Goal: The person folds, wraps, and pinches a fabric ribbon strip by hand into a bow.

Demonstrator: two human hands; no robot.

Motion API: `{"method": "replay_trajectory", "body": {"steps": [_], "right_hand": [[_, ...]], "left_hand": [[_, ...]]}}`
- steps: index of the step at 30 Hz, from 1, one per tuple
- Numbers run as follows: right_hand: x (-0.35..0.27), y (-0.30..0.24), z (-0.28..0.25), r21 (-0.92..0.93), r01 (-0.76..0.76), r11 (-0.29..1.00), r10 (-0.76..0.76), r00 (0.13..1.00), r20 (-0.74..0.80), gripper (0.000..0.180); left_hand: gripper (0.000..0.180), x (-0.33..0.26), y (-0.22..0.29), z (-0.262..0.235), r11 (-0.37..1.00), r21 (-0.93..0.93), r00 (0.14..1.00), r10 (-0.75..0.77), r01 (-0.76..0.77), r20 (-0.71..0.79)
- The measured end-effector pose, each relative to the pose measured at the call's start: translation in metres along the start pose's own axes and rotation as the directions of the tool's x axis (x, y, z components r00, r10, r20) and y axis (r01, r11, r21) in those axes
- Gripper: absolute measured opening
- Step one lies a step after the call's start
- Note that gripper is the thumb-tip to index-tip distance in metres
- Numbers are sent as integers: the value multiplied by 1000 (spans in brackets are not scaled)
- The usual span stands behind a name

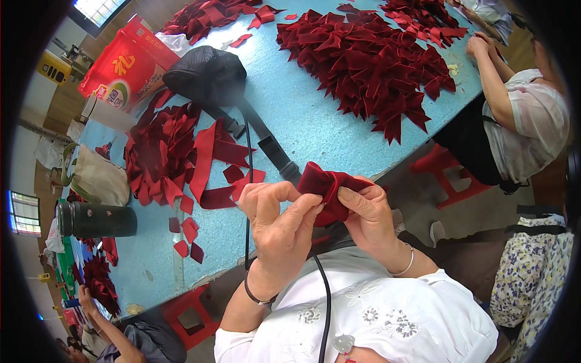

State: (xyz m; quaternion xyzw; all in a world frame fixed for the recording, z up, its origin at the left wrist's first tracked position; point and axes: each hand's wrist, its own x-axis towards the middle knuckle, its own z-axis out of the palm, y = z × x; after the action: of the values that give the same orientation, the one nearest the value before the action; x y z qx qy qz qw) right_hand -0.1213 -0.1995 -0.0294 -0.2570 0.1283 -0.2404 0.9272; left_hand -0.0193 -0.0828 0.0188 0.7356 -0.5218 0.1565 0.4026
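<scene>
Between my two hands, in front of my chest and just off the table's near edge, is a dark red velvet ribbon bow [325,186]. My left hand [277,224] pinches its middle between thumb and forefinger. On the other side my right hand [370,213] grips the folded ribbon, thumb on top. The fingertips of both hands almost meet at the gathered centre. Left of my hands, a heap of cut red ribbon pieces [162,154] lies on the blue table [275,115], with longer ribbon strips [209,163] beside it.
A large pile of red bows [366,63] covers the far middle. A black pouch [206,72] with a buckled strap, a red bag [130,63], a dark green bottle [97,219] and a cloth bag [100,175] stand leftward. A black cable [250,157] hangs past my left hand. Co-workers sit at both sides.
</scene>
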Motion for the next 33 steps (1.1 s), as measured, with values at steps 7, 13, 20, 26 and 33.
{"method": "replay_trajectory", "body": {"steps": [7, 13, 20, 26, 33], "right_hand": [[1, 3, 1, -45, 35, 998, -37, 999, -33, 18], [2, 4, 2, -94, 71, 993, -77, 995, -70, 17], [-6, 7, 4, -217, 188, 958, -197, 980, -25, 18], [-11, 9, 3, -425, 266, 865, -290, 957, 9, 17], [-11, 9, -1, -563, 428, 707, -422, 894, 149, 17]], "left_hand": [[18, -3, 6, 2, 935, -198, 951, -267, 295, 155], [20, -8, 7, 8, 916, -224, 942, -315, 333, 113], [23, -2, 12, 3, 956, -178, 972, -231, 234, 38], [21, 0, 13, -1, 963, -159, 975, -208, 217, 73], [22, -1, 11, -4, 895, -289, 939, -302, 339, 165]]}}
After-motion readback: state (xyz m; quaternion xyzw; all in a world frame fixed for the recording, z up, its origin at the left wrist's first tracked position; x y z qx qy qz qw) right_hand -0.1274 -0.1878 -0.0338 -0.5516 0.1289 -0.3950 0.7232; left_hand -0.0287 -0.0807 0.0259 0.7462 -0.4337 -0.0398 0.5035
